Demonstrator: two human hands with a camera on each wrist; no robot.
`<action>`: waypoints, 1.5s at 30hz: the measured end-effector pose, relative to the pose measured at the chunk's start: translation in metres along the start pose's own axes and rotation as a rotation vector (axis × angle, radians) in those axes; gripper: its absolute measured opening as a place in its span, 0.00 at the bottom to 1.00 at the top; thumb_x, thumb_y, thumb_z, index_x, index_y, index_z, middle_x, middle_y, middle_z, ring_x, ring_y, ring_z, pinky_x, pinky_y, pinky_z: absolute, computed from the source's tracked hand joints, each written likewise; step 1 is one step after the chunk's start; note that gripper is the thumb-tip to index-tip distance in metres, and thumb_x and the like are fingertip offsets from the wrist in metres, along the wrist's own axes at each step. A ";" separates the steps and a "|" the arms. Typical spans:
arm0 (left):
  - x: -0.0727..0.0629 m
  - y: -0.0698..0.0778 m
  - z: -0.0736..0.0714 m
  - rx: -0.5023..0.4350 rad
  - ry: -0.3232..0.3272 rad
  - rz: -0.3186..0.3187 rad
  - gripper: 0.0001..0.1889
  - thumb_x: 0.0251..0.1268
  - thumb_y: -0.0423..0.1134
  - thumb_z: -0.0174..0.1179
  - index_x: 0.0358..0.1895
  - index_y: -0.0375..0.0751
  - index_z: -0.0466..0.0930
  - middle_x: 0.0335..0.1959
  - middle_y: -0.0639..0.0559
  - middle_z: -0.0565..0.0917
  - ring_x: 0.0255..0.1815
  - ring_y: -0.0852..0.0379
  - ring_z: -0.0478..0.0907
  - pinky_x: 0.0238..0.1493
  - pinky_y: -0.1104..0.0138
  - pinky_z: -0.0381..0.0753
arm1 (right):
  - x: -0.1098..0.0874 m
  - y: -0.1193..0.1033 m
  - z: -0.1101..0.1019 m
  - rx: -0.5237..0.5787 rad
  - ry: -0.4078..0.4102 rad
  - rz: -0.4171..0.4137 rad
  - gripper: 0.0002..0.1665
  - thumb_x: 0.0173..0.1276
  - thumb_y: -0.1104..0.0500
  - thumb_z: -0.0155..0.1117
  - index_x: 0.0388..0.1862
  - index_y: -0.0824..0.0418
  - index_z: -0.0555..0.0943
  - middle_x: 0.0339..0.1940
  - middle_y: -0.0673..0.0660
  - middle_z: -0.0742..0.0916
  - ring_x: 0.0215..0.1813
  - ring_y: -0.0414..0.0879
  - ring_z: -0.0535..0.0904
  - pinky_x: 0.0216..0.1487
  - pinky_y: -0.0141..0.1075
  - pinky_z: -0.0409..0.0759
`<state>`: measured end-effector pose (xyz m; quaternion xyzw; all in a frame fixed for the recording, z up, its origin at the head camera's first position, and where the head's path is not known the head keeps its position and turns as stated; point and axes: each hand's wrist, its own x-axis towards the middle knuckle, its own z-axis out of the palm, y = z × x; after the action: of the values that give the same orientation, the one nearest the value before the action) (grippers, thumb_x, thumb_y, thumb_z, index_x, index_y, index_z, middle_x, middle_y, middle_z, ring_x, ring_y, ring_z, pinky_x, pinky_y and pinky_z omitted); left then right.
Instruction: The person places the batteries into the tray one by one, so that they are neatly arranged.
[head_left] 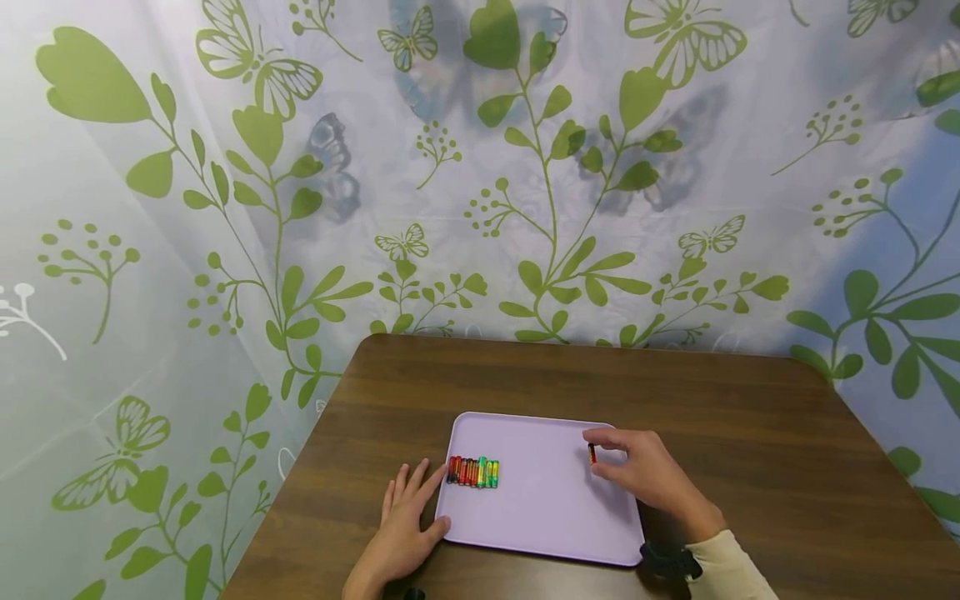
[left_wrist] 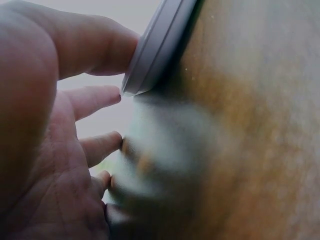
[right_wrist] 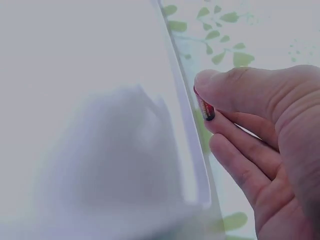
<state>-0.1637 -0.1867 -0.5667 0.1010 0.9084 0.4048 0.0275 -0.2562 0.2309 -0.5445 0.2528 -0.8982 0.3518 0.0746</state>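
Note:
Between thumb and fingers my right hand (head_left: 648, 471) pinches a small red and black battery (right_wrist: 205, 106) over the right side of a lilac tray (head_left: 540, 517). In the head view that battery stands roughly upright. At the tray's left side lies a row of several batteries, red and black ones (head_left: 461, 471) on the left and green and yellow ones (head_left: 487, 472) on the right. My left hand (head_left: 405, 529) rests at the tray's left edge with its fingers spread, the thumb touching the rim (left_wrist: 152, 50) in the left wrist view.
The tray lies on a dark brown wooden table (head_left: 735, 425). Behind it hangs a pale curtain (head_left: 450, 275) with green leaves and butterflies. A dark band (head_left: 671, 562) circles the right wrist, beside a cream sleeve (head_left: 727, 571). A small black object (head_left: 414, 593) shows at the bottom edge.

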 end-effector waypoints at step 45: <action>0.001 0.000 0.001 0.008 0.009 0.003 0.40 0.69 0.39 0.70 0.84 0.46 0.69 0.88 0.30 0.60 0.90 0.21 0.39 0.85 0.29 0.30 | 0.047 -0.075 0.110 0.145 -0.083 -0.083 0.26 0.61 0.64 0.85 0.60 0.62 0.91 0.57 0.53 0.95 0.57 0.47 0.92 0.62 0.45 0.89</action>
<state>-0.1649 -0.1859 -0.5668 0.1004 0.9101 0.4015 0.0223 -0.2535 0.0915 -0.5665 0.3090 -0.8613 0.4019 0.0332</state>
